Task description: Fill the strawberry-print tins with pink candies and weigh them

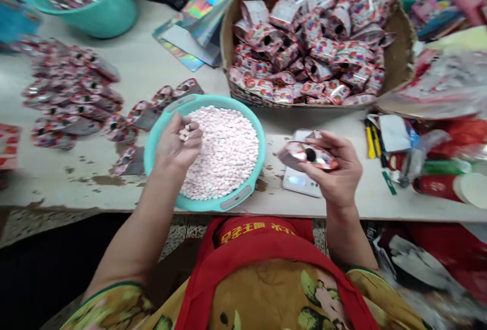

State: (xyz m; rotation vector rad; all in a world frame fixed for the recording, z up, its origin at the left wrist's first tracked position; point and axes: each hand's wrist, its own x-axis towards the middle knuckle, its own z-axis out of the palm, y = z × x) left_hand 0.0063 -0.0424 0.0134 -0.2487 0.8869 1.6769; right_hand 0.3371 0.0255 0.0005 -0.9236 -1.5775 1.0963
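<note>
The right hand (338,170) at three o'clock clasped a probably light, slick pouch (299,152), best edge-held; the left hand (175,145) cupped pellets (185,132).

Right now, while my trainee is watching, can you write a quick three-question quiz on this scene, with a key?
1. Which hand is over the teal basin, holding small pale pieces?
2. True or false: the cardboard box contains printed packets.
3. Fill in: from this view, the held packet in the right hand partly hides the white ____.

Key:
1. The left hand.
2. True.
3. Scale.
</note>
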